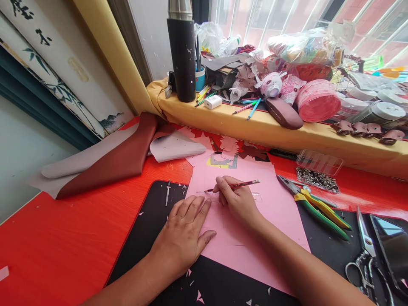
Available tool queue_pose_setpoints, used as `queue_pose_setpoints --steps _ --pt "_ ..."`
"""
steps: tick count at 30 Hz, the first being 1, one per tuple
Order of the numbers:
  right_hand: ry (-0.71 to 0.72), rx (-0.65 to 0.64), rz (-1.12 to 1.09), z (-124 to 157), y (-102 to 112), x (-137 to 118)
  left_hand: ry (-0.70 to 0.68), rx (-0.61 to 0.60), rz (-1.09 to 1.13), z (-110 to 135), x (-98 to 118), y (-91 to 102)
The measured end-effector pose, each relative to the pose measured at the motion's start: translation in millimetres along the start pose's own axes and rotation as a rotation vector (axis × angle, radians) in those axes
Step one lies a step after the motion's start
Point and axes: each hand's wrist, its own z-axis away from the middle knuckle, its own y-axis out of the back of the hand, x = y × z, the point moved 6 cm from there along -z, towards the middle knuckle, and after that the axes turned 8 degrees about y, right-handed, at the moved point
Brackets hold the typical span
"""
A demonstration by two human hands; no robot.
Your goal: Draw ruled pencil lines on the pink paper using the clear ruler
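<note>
A large pink sheet of paper [251, 259] lies on a black mat [134, 242]. Across its upper part rests a clear ruler [256, 196]. My right hand [237, 197] grips a dark red pencil [247, 184], its tip at the ruler's upper edge near the left end. Flat on the sheet and the mat, my left hand [183, 229] has its fingers stretched out, the fingertips close to the ruler's left end. Whether they touch the ruler I cannot tell. Faint lines show on the paper below the ruler.
On the right lie yellow-green pliers [321, 214], scissors [365, 250], a phone [392, 246] and a clear box of small metal parts [318, 174]. A slim pen-like tool [167, 193] is at left. Brown leather [111, 157] lies behind. Craft items and a black flask [182, 59] crowd the ledge.
</note>
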Motion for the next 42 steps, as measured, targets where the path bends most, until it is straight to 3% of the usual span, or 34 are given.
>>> queue_pose_setpoints --steps 10,22,42 --pt "0.017 -0.036 0.07 1 2 -2 0.041 -0.027 0.017 1 -1 -3.0" --pt "-0.015 0.012 0.078 13 34 3 0.038 0.009 0.007 1 -1 -2.0" --pt "-0.012 0.081 0.063 22 43 8 0.009 0.013 -0.005 -1 -1 2.1"
